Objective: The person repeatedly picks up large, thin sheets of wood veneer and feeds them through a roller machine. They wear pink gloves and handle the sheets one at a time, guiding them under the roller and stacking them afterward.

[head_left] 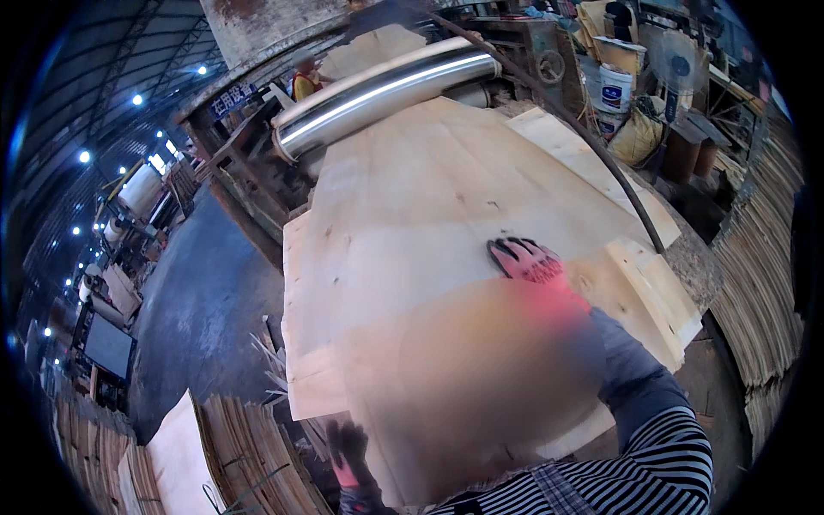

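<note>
Nearest: a blurred patch [498, 369] hid the middle of the near veneer sheets [386, 249] and smeared the right wrist. Left hand [346, 446], dark and pink gloved, was dim beside the sheets' near left edge; could not tell whether it pinched anything. Right hand [530, 263], pink gloved with black fingertips, lay palm down on the sheets, fingers slightly apart, nothing grasped. Sheets were pale, overlapping, knot-marked, extending from the person's front to a shiny metal roller [386, 94]; contact there was unclear. Stacked veneer [249, 451] stood lower left, cut off below, with grey floor [206, 300] beyond. Behind the roller, a co-worker [305, 81] was mostly hidden. Farthest: roof lamps [137, 99] under a dark arched roof [112, 51].
</note>
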Available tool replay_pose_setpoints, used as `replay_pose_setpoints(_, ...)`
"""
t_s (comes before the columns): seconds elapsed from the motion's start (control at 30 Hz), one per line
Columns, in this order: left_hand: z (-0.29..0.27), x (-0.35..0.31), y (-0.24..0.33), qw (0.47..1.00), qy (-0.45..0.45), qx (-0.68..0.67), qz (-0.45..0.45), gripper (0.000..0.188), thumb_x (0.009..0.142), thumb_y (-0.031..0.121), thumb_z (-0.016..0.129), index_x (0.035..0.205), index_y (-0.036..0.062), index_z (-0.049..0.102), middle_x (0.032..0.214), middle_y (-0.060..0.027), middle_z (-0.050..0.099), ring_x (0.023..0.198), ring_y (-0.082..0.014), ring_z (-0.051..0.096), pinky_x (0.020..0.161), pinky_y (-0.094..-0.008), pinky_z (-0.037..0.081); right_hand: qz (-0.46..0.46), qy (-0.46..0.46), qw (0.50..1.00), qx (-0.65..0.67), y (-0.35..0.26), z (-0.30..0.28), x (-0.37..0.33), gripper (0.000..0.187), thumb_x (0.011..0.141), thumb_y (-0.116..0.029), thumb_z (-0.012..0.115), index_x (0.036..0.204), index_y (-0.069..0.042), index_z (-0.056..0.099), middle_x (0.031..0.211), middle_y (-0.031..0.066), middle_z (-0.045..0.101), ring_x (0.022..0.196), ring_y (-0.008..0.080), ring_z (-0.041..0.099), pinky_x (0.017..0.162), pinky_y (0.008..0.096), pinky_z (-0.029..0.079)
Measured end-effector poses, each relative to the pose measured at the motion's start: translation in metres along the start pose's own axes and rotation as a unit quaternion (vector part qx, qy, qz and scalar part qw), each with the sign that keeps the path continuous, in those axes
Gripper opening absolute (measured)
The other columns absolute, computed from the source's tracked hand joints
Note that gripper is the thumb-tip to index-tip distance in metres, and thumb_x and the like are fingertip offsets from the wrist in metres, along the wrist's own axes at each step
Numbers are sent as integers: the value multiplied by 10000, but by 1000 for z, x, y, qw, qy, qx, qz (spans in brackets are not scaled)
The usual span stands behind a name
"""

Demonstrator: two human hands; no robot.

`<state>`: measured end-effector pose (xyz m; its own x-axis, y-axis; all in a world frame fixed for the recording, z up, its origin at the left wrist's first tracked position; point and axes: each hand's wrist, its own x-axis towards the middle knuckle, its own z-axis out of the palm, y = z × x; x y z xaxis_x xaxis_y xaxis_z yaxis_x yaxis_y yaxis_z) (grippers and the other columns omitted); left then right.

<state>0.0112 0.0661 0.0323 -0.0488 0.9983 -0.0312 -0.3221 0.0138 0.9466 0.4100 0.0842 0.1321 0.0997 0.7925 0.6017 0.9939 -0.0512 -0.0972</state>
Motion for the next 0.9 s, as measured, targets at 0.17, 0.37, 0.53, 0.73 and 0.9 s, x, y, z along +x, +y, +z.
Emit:
replay_pose_setpoints(0.17,-25,-53,-21,814,-42,553,175,554,817,293,499,1234,-20,313,1264,-210,322,1169,-322,310,961,-379,256,10,-80,996,-37,34,110,72,386,768,-189,422,1147,-113,435,1145,98,454,1090,248,402,928,387,295)
replay_pose_setpoints(0.37,-139,-81,-102,743,-17,658,121,703,700,239,624,1258,16,258,1204,-216,390,1079,-316,432,915,-382,336,-65,-19,998,4,-31,116,51,490,771,-265,470,1208,-71,360,1195,136,396,1134,283,341,973,420,220)
replay_pose_setpoints(0.53,-82,-52,-63,873,-69,458,-150,798,720,322,612,1306,42,149,1309,-185,255,1209,-260,266,985,-325,241,-106,-162,972,136,-62,27,-52,542,778,-340,477,1230,-77,338,1212,148,374,1147,302,321,979,446,199)
replay_pose_setpoints(0.73,-102,-54,-36,964,-127,202,-119,530,784,80,528,1252,0,292,1133,-86,457,972,-165,478,806,-265,413,-30,-253,952,168,-64,-46,-155,625,719,-323,574,1228,-47,338,1217,187,359,1164,346,288,989,460,172)
replay_pose_setpoints(0.9,-127,-40,-22,972,-175,33,-153,546,716,10,513,1233,5,335,1191,-98,430,1079,-192,416,905,-291,328,-5,-348,929,126,-90,-64,-228,755,645,-367,641,1241,-39,313,1271,219,276,1185,383,234,994,487,139)
